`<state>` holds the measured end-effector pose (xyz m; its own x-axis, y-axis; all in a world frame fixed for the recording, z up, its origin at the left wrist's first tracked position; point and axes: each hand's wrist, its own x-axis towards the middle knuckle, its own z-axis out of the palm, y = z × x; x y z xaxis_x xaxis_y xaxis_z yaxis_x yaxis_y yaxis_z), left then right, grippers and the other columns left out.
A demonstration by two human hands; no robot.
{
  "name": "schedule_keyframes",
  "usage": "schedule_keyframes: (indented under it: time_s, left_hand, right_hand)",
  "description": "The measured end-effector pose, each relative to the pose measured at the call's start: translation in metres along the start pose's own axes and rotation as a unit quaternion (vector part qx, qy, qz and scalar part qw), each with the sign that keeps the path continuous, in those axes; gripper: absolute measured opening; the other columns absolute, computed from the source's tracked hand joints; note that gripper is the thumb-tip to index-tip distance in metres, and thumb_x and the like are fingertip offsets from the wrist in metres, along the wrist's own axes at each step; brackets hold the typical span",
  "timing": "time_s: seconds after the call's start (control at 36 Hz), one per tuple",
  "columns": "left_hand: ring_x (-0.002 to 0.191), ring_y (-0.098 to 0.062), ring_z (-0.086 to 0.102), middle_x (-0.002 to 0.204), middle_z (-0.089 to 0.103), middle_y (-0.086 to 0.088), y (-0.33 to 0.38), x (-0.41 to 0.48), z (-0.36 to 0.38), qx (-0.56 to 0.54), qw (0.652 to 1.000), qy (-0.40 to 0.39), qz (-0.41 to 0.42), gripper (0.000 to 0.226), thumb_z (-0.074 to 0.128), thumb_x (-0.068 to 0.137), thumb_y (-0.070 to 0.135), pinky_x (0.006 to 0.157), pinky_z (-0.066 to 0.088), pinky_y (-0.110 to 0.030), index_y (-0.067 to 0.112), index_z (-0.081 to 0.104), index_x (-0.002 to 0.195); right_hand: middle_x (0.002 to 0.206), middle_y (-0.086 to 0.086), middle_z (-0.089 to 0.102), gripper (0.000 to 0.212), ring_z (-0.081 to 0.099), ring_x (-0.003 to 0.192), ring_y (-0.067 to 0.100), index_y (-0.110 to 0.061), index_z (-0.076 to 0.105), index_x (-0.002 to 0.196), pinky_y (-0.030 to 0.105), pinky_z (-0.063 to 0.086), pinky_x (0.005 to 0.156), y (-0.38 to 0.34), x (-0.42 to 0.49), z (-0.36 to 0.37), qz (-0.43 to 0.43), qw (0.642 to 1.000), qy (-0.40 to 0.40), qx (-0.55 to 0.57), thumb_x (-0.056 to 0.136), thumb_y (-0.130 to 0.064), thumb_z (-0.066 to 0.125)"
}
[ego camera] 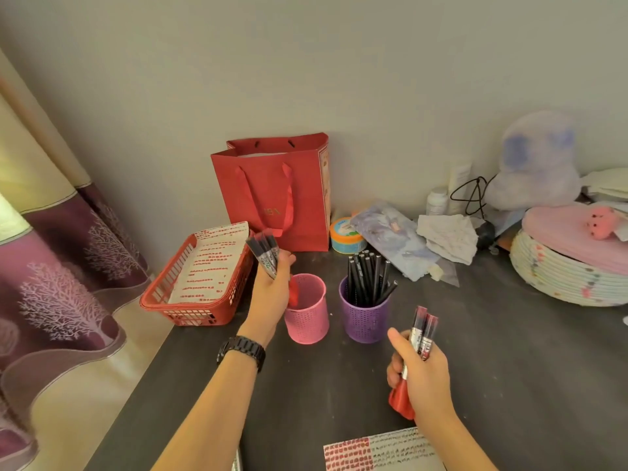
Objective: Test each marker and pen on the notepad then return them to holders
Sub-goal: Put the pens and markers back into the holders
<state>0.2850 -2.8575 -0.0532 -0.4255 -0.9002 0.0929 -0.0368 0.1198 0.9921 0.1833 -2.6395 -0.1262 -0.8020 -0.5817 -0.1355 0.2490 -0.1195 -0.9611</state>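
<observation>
Holding two bundles, one per hand, above the dark worktop (509,368). The left hand (272,294) has its grip closed round a fistful of dark-bodied markers (265,254), whose lower red ends hang just over the rim of the pink holder (307,321) near the worktop's middle. The right hand (421,372) has its grip closed round a few red markers (421,329), nearer the front edge and well apart from either holder. The purple holder (365,317), just beside the pink one, stands full of black pens (365,273). The notepad (384,450) lies at the front edge, and the part in view is covered in rows of red and black marks. By the left edge a red basket (190,311) holds another marked sheet (210,263). My reading is that the pens are tested and back in place. Nothing shows in the pink holder, so both bundles are not yet returned. Whether every held marker has been tried cannot be told from here. Probably late in the task.
</observation>
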Motion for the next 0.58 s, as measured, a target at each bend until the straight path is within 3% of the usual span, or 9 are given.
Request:
schedule_keyframes:
  time_s: [0.11,0.19,0.25,0.39,0.44,0.58]
  left_hand:
    - [0.103,-0.012,0.066,0.105,0.071,0.008,-0.018,-0.004,0.004,0.015,0.999,-0.003,-0.035,0.011,0.063,0.096,0.033,0.085,0.050,-0.028,0.030,0.067,0.106]
    - [0.107,-0.017,0.065,0.111,0.072,0.003,-0.024,-0.003,0.003,0.017,0.998,-0.011,-0.066,0.032,0.064,0.090,0.003,0.096,0.050,-0.039,0.031,0.072,0.101]
    - [0.108,-0.018,0.064,0.115,0.070,0.001,-0.023,-0.002,0.004,0.032,0.997,-0.007,-0.074,0.039,0.062,0.088,-0.003,0.098,0.049,-0.040,0.033,0.072,0.098]
    - [0.102,-0.010,0.065,0.107,0.071,0.010,-0.024,-0.005,0.008,0.014,0.997,0.005,-0.073,0.013,0.067,0.093,0.025,0.091,0.049,-0.034,0.034,0.072,0.101]
    - [0.101,-0.010,0.065,0.105,0.070,0.012,-0.025,-0.005,0.008,0.020,0.997,0.011,-0.075,0.013,0.066,0.093,0.037,0.090,0.050,-0.034,0.034,0.071,0.105]
    - [0.104,-0.010,0.063,0.106,0.068,0.014,-0.028,0.000,0.006,0.045,0.998,-0.007,-0.053,0.012,0.063,0.095,0.030,0.093,0.049,-0.036,0.034,0.069,0.105]
  right_hand:
    - [0.055,0.007,0.054,0.018,0.048,0.041,0.018,-0.013,0.058,0.085,0.029,0.044,0.042,-0.001,0.000,-0.001,0.008,1.000,-0.001,0.000,0.093,-0.025,0.069]
    - [0.055,0.006,0.054,0.018,0.048,0.041,0.018,-0.013,0.058,0.084,0.029,0.043,0.042,-0.001,0.001,0.000,0.011,1.000,0.006,-0.002,0.093,-0.025,0.069]
    - [0.055,0.006,0.055,0.018,0.048,0.041,0.018,-0.013,0.058,0.085,0.029,0.043,0.042,-0.002,0.001,0.001,0.014,1.000,0.009,-0.006,0.094,-0.024,0.069]
    - [0.054,0.009,0.053,0.018,0.047,0.041,0.019,-0.011,0.058,0.086,0.030,0.042,0.042,-0.003,0.001,0.002,0.021,1.000,0.009,0.007,0.093,-0.022,0.069]
    - [0.054,0.008,0.052,0.018,0.046,0.040,0.019,-0.011,0.057,0.087,0.030,0.042,0.041,-0.003,0.000,0.001,0.029,0.999,0.007,0.021,0.093,-0.023,0.069]
    - [0.052,0.004,0.047,0.025,0.043,0.038,0.016,-0.011,0.055,0.079,0.027,0.038,0.037,-0.012,0.000,0.002,0.064,0.992,0.041,0.100,0.092,-0.027,0.068]
